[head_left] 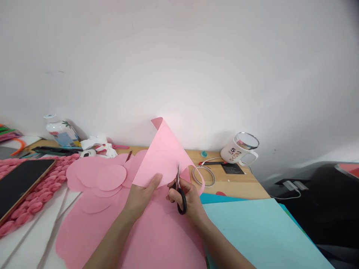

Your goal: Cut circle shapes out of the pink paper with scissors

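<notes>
My left hand point(141, 196) pinches the lower edge of a raised pink paper sheet point(162, 157), thumb on its front. My right hand point(186, 198) grips black-handled scissors point(179, 190), blades pointing up into the pink sheet's right side. A curled strip of cut pink paper point(196, 175) hangs off to the right of the blades. Several rounded pink paper cut-outs point(103, 177) lie on the desk to the left, and a larger pink sheet point(157, 239) lies under my forearms.
A light blue sheet point(258, 231) lies at the right. A white mug point(239, 149), a tape ring point(204, 175) and a pen stand behind. A tablet point(19, 183) rests on a pink knitted mat point(42, 194) at left, with a bottle point(60, 132) and crumpled paper near the wall.
</notes>
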Demonstrator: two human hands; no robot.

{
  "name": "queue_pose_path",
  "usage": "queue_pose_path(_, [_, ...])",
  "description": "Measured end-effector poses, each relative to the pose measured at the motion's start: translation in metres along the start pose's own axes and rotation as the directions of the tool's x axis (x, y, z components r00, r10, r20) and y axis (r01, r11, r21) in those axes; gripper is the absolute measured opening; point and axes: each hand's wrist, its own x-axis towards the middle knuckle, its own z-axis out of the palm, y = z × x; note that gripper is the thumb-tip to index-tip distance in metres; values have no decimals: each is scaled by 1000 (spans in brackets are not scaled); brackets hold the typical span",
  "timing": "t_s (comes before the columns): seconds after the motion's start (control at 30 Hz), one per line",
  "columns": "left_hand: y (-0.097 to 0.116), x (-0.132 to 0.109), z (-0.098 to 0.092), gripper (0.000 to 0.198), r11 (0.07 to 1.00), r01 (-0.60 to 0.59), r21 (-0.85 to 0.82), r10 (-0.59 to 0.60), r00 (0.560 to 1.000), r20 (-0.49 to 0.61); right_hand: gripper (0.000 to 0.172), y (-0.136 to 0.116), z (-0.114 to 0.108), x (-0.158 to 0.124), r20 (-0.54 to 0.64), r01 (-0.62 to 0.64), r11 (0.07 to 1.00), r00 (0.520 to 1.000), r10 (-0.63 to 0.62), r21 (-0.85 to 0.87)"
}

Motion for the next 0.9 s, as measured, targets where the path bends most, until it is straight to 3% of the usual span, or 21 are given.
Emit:
queue_pose_path(0.57, [-2,3,-5,39,996,-76,44,76,997,11,3,5,-1,0,49,15,999,999,-18,49])
queue_pose_path(0.9, [-2,5,-7,41,995,-86,45,86,996,3,6,4,-2,2,64,27,999,997,-30,38])
